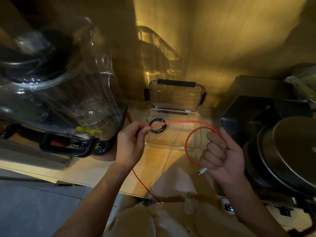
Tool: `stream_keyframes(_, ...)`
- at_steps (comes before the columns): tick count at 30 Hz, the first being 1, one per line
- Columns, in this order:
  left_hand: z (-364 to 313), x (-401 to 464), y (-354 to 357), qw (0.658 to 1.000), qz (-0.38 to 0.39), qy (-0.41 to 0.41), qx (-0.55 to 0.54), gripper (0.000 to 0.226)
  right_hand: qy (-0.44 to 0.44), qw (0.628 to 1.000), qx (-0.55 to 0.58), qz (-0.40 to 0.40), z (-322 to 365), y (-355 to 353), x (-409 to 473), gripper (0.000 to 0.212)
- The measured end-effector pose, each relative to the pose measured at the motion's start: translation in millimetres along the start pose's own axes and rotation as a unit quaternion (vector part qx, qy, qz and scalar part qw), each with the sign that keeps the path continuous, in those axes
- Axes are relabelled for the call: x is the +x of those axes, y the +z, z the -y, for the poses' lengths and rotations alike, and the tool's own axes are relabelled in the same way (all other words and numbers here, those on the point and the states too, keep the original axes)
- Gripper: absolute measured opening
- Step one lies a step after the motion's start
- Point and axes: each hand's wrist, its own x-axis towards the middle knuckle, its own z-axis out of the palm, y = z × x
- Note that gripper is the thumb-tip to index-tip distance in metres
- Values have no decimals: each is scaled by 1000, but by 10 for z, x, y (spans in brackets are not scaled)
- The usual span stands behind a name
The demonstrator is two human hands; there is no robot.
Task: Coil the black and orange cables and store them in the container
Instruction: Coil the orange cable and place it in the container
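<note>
An orange cable forms one loop in front of the clear container. My right hand grips the loop in a fist, and the cable's white plug sticks out below the fist. My left hand pinches the cable further along; from there the cable trails down past my wrist toward my lap. The black cable lies coiled inside the container at its left side. The container's lid stands open against the wall.
A large clear blender jug with a black handle lies tilted at the left. Dark pots and lids are stacked at the right. The tiled counter runs below my hands. A phone sits near my right forearm.
</note>
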Motion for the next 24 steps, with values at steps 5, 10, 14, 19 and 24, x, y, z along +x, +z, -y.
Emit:
stream_keyframes(5, -218, 219, -78, 997, -18, 61, 35, 20, -4, 1000, -22, 0, -3, 49, 30, 44)
stream_keyframes(10, -224, 186, -76, 997, 44, 61, 21, 20, -25, 999, -20, 13, 20, 83, 29, 45)
stream_keyframes(14, -149, 43, -51, 995, 96, 41, 5, 17, -51, 998, -11, 20, 52, 84, 28, 48)
stream_keyframes(19, -115, -107, -10, 993, 116, 25, -13, 9, -81, 997, -13, 12, 96, 62, 32, 58)
stream_keyframes(24, -165, -172, 17, 991, 133, 22, -8, 16, -105, 993, -44, -11, 82, 39, 49, 51)
